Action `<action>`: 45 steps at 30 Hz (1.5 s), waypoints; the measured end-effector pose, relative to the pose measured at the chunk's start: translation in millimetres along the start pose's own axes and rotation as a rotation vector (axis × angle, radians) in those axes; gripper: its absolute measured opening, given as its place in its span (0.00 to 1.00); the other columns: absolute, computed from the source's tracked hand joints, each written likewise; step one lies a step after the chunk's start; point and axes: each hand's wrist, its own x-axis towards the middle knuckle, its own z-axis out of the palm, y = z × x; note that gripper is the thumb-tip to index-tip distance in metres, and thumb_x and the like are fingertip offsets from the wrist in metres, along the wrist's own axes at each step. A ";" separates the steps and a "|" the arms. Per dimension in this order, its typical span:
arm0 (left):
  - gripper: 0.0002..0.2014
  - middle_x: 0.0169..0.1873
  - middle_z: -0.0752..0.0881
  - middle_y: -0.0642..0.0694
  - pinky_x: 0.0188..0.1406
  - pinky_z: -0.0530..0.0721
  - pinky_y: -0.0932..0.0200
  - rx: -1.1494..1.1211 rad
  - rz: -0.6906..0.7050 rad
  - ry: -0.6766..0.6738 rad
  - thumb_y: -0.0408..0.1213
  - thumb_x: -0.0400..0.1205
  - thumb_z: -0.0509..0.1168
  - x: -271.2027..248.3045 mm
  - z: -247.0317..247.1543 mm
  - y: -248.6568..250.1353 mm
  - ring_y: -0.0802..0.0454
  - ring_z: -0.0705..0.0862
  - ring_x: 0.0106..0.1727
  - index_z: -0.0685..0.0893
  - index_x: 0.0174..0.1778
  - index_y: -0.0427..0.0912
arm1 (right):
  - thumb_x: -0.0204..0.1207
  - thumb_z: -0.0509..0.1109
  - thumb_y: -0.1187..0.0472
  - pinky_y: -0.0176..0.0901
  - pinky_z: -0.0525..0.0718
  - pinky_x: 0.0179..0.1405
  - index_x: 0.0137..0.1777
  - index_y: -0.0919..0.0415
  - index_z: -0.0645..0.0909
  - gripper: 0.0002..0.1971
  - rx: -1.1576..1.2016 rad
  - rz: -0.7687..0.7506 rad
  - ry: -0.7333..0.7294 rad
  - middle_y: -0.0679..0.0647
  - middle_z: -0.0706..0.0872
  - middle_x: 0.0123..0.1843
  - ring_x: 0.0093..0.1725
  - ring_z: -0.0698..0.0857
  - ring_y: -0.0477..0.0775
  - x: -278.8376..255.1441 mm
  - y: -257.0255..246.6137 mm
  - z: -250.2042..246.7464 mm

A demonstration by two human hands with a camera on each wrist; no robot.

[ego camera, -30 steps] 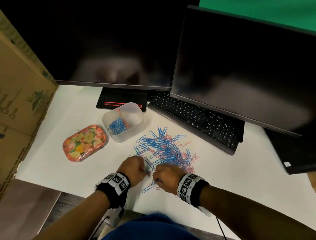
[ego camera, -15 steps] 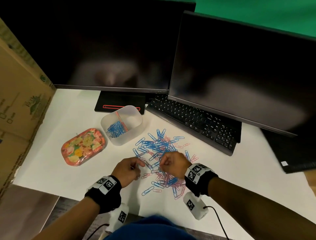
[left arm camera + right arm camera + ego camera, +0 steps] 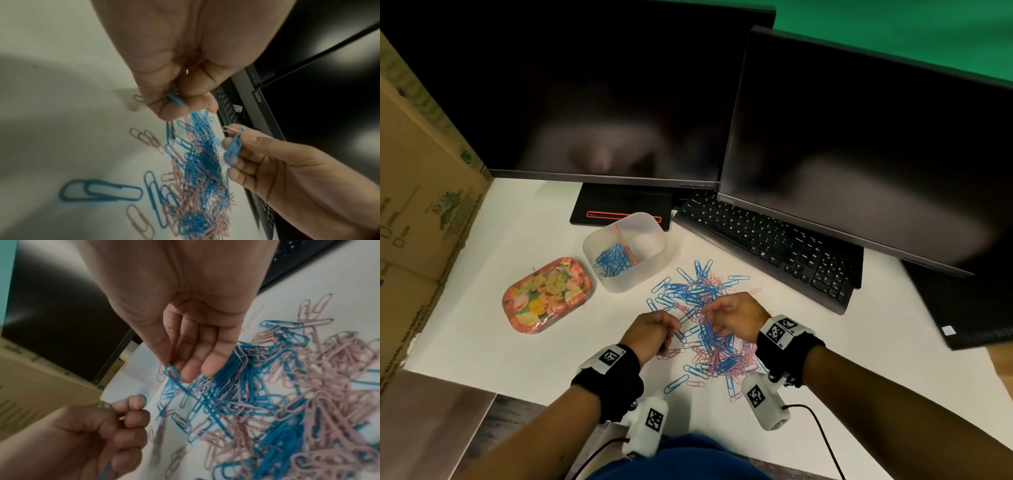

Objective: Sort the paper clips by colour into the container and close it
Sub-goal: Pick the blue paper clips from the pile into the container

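A heap of blue and pink paper clips [image 3: 709, 329] lies on the white desk [image 3: 524, 240]. A translucent container [image 3: 625, 251] behind it holds blue clips left of a pink divider. Its floral lid [image 3: 548, 294] lies to the left. My left hand [image 3: 654, 334] hovers at the heap's near-left edge, fingers curled round blue clips [image 3: 174, 99]. My right hand [image 3: 732, 317] is raised over the heap and pinches a blue clip [image 3: 233, 147] between thumb and fingers [image 3: 174, 371].
Two dark monitors [image 3: 859, 137] stand at the back, with a black keyboard [image 3: 767, 243] under the right one. A cardboard box [image 3: 417, 205] walls the left side. A dark flat device [image 3: 969, 308] lies at the far right.
Both hands have lifted off the near edge of the heap and moved away from me. The right hand now holds a blue clip above the heap.
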 end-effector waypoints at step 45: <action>0.09 0.55 0.82 0.47 0.53 0.79 0.53 1.367 0.353 -0.146 0.45 0.82 0.58 -21.5 -5.3 -40.7 0.43 0.83 0.55 0.80 0.51 0.48 | 0.74 0.70 0.70 0.35 0.70 0.21 0.38 0.56 0.81 0.08 -0.038 0.153 -0.084 0.51 0.81 0.32 0.25 0.75 0.47 -17.1 15.9 -6.6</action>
